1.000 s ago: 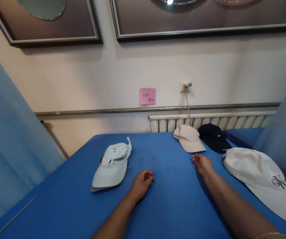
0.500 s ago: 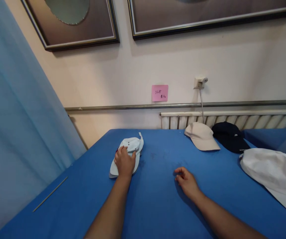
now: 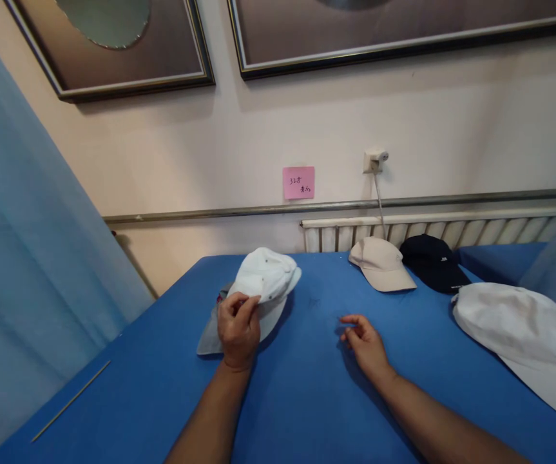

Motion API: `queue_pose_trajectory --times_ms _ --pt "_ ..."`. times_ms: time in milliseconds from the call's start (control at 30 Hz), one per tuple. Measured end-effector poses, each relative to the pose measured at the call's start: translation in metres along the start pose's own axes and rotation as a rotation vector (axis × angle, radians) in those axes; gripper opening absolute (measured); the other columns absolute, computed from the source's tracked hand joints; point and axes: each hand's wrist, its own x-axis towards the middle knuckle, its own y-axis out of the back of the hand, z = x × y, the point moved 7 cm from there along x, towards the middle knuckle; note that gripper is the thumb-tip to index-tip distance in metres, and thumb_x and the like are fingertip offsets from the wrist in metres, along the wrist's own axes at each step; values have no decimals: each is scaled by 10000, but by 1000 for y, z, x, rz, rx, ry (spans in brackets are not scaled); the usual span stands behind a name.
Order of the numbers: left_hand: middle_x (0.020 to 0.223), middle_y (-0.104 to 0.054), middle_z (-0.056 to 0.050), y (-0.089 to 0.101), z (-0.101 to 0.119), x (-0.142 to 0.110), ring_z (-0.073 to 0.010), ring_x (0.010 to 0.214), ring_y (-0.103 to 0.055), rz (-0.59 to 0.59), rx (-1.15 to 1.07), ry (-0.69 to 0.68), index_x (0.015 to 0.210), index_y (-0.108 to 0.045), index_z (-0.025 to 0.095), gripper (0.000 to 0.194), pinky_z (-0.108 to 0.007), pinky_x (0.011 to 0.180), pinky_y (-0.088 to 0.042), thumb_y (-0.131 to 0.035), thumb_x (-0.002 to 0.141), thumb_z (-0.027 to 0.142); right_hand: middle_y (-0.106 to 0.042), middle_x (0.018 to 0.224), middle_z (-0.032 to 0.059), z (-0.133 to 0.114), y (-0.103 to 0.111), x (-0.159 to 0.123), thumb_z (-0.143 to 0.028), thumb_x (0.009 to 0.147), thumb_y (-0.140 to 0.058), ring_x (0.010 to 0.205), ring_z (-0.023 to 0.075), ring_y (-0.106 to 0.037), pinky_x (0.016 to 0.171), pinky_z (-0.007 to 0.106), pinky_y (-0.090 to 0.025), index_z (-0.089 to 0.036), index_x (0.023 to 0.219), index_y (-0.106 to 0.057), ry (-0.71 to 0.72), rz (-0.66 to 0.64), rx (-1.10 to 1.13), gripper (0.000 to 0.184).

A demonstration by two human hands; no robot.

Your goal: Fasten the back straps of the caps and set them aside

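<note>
My left hand (image 3: 239,327) pinches a white baseball cap (image 3: 263,274) by its near side, with thumb and fingers together. The cap is tilted and partly lifted above a grey cap (image 3: 210,336), which lies on the blue-covered table (image 3: 297,399). Part of the grey cap is hidden behind my hand and the white cap. Over the middle of the table, my right hand (image 3: 364,341) holds nothing, its fingers loosely curled with thumb and forefinger apart.
To the right lie a beige cap (image 3: 381,264), a black cap (image 3: 432,261) and a large white cap (image 3: 519,335) with dark letters. A thin stick (image 3: 71,401) lies at the left edge beside a blue curtain (image 3: 31,258). Behind the table are a radiator (image 3: 345,237) and a metal rail (image 3: 239,211).
My left hand has taken hold of the white cap and raised it, uncovering the grey cap beneath. My right hand has hardly moved. The view has shifted slightly right.
</note>
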Motion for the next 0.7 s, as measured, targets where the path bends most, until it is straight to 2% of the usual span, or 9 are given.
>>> queue_pose_trajectory --times_ms 100,167,267,333,433,567,633,700 --pt "1018 -546 -57 -2 30 -5 -161 900 -575 -58 -179 -79 1029 -668 234 304 -286 774 -509 -602 797 49 -652 704 14 -7 39 17 -337 706 -597 564 150 -559 505 249 -417 -196 1009 -595 35 256 50 335" --pt "1045 -555 -58 -12 41 -12 -159 930 -580 -148 -245 -77 1054 -654 234 322 -292 807 -516 -573 813 37 -657 753 16 -4 66 28 -327 685 -593 618 159 -586 540 255 -446 -198 1020 -584 5 384 96 359" --pt "1052 -568 -71 -36 42 -22 -175 971 -585 -281 -292 -2 1008 -657 206 249 -315 839 -519 -530 846 66 -653 836 28 4 99 40 -316 673 -566 727 171 -626 598 260 -482 -201 981 -572 -69 515 127 329" --pt "1044 -573 -76 -51 36 -28 -186 968 -587 -334 -263 60 959 -669 195 219 -335 847 -519 -514 851 85 -650 872 40 6 109 46 -307 673 -551 769 173 -637 601 251 -483 -198 936 -575 -109 517 95 286" --pt "1018 -587 -68 -68 25 -38 -182 907 -601 -412 -196 157 943 -680 199 221 -341 828 -525 -507 844 103 -670 869 47 5 104 49 -300 654 -592 757 177 -648 584 246 -476 -189 872 -611 -126 404 51 246" --pt "1033 -623 -64 -79 23 -45 -177 954 -621 -467 -292 267 953 -663 193 244 -345 878 -523 -456 857 107 -707 845 57 5 68 44 -379 665 -662 689 195 -656 558 276 -481 -177 888 -651 -108 119 -22 301" --pt "1052 -639 -68 -84 23 -42 -184 1003 -616 -440 -350 323 938 -653 188 240 -375 933 -502 -439 862 109 -715 876 64 5 48 38 -416 690 -670 760 209 -664 643 311 -509 -172 938 -649 -51 -17 -100 349" --pt "1064 -651 -71 -93 25 -33 -189 1029 -611 -411 -390 362 920 -647 186 225 -398 963 -486 -439 867 120 -715 902 70 7 38 34 -434 704 -672 840 221 -662 746 344 -514 -167 960 -642 1 -47 -166 372"
